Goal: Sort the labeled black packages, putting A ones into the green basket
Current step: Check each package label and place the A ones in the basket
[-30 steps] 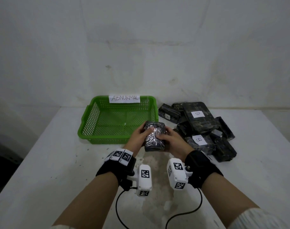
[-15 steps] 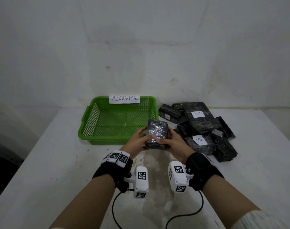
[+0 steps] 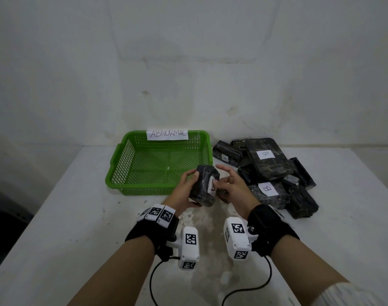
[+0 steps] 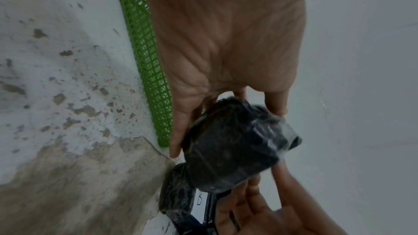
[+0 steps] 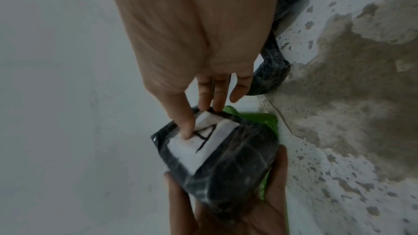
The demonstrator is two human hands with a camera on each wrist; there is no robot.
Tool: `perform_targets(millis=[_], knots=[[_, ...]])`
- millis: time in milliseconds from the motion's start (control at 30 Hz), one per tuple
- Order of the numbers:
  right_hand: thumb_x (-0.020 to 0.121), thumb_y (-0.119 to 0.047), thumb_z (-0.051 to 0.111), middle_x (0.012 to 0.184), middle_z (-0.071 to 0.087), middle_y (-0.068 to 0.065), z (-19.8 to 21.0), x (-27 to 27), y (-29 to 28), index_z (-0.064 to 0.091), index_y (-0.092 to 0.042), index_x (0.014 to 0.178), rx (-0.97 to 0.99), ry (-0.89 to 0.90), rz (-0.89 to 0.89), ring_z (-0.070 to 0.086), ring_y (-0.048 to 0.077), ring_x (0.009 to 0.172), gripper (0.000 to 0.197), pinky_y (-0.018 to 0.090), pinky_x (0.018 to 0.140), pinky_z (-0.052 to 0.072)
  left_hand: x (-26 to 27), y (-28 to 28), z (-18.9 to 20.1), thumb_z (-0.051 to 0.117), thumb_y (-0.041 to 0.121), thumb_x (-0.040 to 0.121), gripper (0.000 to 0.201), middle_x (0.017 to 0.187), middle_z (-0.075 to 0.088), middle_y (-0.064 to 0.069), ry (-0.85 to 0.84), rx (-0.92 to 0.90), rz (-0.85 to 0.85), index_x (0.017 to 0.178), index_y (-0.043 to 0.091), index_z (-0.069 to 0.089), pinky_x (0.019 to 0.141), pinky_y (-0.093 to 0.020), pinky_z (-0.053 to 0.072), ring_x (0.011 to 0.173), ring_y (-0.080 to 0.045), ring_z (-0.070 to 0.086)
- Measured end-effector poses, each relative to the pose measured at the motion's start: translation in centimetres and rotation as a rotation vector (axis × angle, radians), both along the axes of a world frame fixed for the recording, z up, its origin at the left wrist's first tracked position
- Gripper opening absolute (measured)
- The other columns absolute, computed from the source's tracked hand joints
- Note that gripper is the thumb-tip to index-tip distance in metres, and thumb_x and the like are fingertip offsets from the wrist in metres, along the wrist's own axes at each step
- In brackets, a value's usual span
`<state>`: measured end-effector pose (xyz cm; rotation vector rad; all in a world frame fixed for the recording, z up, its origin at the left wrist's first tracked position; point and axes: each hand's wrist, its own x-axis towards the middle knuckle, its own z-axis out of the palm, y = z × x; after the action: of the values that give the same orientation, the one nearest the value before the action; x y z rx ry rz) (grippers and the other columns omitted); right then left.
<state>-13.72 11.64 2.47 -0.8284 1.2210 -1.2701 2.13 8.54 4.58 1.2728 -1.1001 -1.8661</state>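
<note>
left hand (image 3: 184,193): I'm seeing it curling round the black package (image 3: 205,186), thumb on one side, fingers behind, carrying its weight.
right hand (image 3: 231,186): fingers (image 5: 187,122) are lying nearly straight, tips pressing on the white A label (image 5: 199,142); not wrapping round anything.
black package: being held up off the table (image 3: 67,217) in front of me, over the near right corner of the green basket (image 3: 122,155), label side facing the right hand.
green basket: sitting at 11 o'clock from the hands, ABNORMAL tag (image 3: 167,134) on its far wall.
pile (image 3: 270,168): lying at 2 o'clock from the hands, black packages stacked and touching, two showing B labels.
</note>
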Motion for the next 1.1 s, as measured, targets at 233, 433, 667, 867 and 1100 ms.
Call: perform_targets(millis=[233, 433, 667, 867, 1100], knots=[[0.091, -0.034, 0.059, 0.124, 0.062, 0.001, 0.2, 1.0, 0.2, 0.054, -0.036, 0.126, 0.087, -0.122, 0.054, 0.06, 0.023, 0.112, 0.035, 0.046, 0.083, 0.054, -0.7, 0.4, 0.5, 0.055, 0.023, 0.093, 0.034, 0.12, 0.056, -0.012, 0.019, -0.001, -0.047, 0.121, 0.038, 0.043, 0.085, -0.069, 0.044, 0.112, -0.039, 0.055], [0.09, -0.022, 0.06, 0.116, 0.063, 0.007, -0.1, 1.1, -0.1, 0.058, -0.028, 0.12, 0.09, -0.046, -0.012, 0.062, 0.026, 0.103, 0.031, 0.049, 0.085, 0.051, -0.7, 0.5, 1.0, 0.044, 0.035, 0.096, 0.028, 0.124, 0.05, -0.007, -0.013, -0.003, -0.137, 0.124, 0.03, 0.042, 0.087, -0.065, 0.044, 0.116, -0.031, 0.049], [0.096, -0.012, 0.046, 0.107, 0.064, 0.013, -0.5, 1.2, -0.1, 0.056, -0.012, 0.116, 0.078, -0.02, -0.056, 0.064, 0.022, 0.092, 0.022, 0.035, 0.076, 0.053, -0.6, 0.2, 0.9, 0.058, 0.032, 0.09, 0.037, 0.121, 0.054, -0.007, -0.099, -0.013, -0.202, 0.125, 0.028, 0.044, 0.08, -0.059, 0.05, 0.114, -0.029, 0.052], [0.096, -0.019, 0.053, 0.12, 0.064, 0.006, -0.1, 1.2, -0.1, 0.052, -0.027, 0.126, 0.101, -0.074, 0.011, 0.065, 0.018, 0.102, 0.031, 0.037, 0.083, 0.055, -0.8, 0.3, 0.4, 0.055, 0.016, 0.093, 0.031, 0.104, 0.056, -0.007, -0.045, -0.042, -0.123, 0.12, 0.027, 0.043, 0.081, -0.056, 0.051, 0.108, -0.028, 0.055], [0.093, -0.011, 0.056, 0.121, 0.065, 0.012, 0.2, 0.8, 0.0, 0.038, -0.024, 0.144, 0.099, -0.055, 0.103, 0.065, 0.025, 0.106, 0.055, 0.045, 0.094, 0.052, -1.0, 0.0, 0.1, 0.05, 0.018, 0.095, 0.028, 0.104, 0.056, 0.002, -0.001, -0.037, -0.016, 0.12, 0.029, 0.042, 0.082, -0.055, 0.05, 0.108, -0.027, 0.053]])
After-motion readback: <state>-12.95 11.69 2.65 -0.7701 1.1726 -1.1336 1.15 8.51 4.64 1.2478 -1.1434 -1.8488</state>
